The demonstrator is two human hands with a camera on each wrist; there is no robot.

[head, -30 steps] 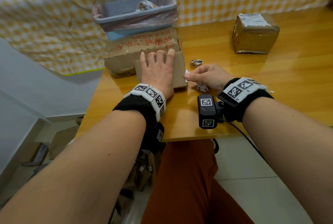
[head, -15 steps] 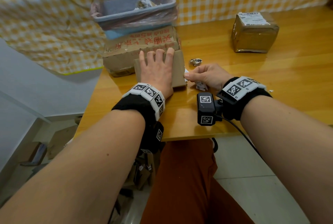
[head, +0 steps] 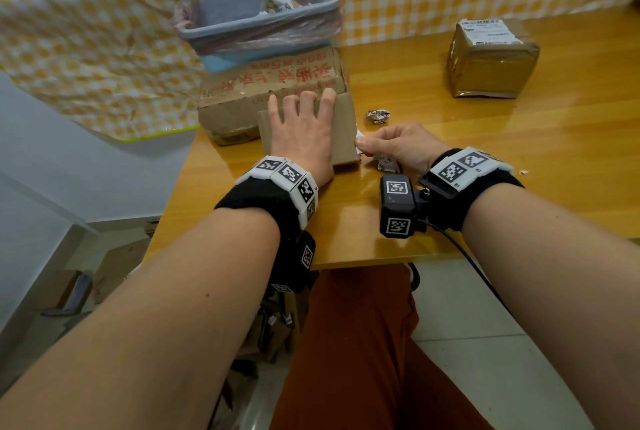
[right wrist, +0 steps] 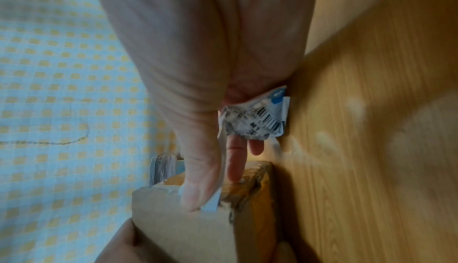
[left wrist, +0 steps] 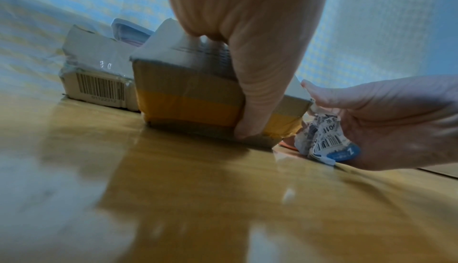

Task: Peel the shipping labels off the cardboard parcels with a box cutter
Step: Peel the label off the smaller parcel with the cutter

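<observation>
parcel (head: 343,131) under left hand (head: 301,131) — right hand (head: 398,149) pinching its label (right wrist: 252,122).

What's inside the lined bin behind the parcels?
In the bin, one crumpled white paper wad shows near the far rim. The near wall and the pink liner hide the bottom, so anything else inside can't be seen.

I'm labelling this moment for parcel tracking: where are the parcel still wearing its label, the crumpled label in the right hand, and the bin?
labelled parcel (head: 491,59): head view, brown front face.
crumpled label (left wrist: 324,139): left wrist view, barcode patch.
bin (head: 256,26): head view, front rim.
</observation>
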